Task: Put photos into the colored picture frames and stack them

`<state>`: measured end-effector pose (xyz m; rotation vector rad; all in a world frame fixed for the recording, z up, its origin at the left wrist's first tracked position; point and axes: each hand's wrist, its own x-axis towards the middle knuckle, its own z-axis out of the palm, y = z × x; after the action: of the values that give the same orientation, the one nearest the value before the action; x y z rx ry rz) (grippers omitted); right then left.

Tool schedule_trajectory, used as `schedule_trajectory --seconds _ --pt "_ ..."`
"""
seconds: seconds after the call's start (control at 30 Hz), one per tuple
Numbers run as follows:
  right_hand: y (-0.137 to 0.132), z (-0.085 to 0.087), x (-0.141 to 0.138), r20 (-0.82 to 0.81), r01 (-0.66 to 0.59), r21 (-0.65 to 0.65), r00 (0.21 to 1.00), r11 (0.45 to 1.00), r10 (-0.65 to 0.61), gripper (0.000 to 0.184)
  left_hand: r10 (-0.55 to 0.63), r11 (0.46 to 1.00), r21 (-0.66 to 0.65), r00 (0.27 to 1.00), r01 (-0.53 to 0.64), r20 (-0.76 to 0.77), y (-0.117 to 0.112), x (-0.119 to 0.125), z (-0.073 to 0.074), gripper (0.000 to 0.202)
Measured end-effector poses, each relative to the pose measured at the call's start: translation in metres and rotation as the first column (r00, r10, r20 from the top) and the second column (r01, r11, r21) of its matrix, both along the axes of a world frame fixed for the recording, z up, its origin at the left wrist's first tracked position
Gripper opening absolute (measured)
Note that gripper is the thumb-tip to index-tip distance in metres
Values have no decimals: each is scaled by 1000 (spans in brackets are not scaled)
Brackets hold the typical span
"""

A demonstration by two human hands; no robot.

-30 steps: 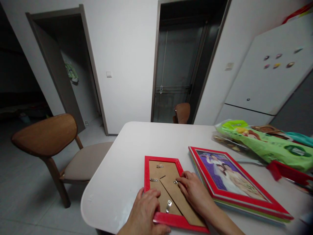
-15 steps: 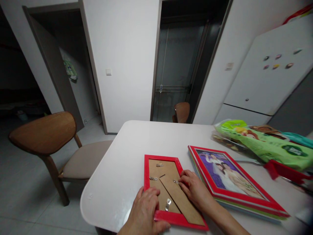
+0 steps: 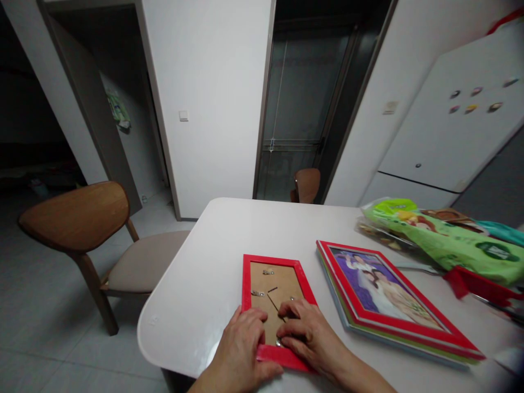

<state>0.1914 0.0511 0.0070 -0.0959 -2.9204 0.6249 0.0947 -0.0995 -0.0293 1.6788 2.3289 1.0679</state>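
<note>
A red picture frame (image 3: 246, 281) lies face down on the white table, its brown backing board (image 3: 282, 275) upward. Small metal clips sit around the board's edges, among them a far clip (image 3: 268, 272) and a left clip (image 3: 257, 293). My left hand (image 3: 243, 346) grips the frame's near left corner, thumb along the near edge and fingers over the side. With curled fingers, my right hand (image 3: 311, 335) works on the near metal clip (image 3: 279, 342), which its fingertips partly hide. That hand also covers much of the backing's stand leg.
Right of the frame is a stack of picture frames (image 3: 360, 314), the top one red with a photo of people. Beyond it lie a green bag (image 3: 450, 240) and a red object (image 3: 466, 283). A wooden chair (image 3: 77, 218) stands left of the table (image 3: 196, 289).
My right hand has moved from the right-side clip toward me and left, onto the near clip. My left hand keeps its hold on the frame's corner. The view has shifted slightly.
</note>
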Motion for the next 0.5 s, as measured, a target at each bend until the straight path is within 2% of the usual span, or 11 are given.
schedule_trajectory --seconds 0.07,0.2,0.3,0.4,0.5 --pt "-2 -2 -2 -3 12 4 1000 1000 -12 18 -5 1000 2 1000 5 0 0 0 -1 33" --pt "-2 -4 1 0 -47 -17 999 999 47 32 -11 1000 17 1000 11 8 1 -2 -3 34" --pt "-2 -2 3 3 -62 -39 998 997 62 35 -11 1000 27 1000 11 21 1 -2 -4 35" --pt "-4 -1 -6 -35 -2 -121 999 993 -2 31 -14 999 34 1000 13 27 1 -3 -4 36" --pt "-7 -1 -30 -88 121 -173 987 977 -138 27 -21 999 42 999 20 29 0 -2 -3 37"
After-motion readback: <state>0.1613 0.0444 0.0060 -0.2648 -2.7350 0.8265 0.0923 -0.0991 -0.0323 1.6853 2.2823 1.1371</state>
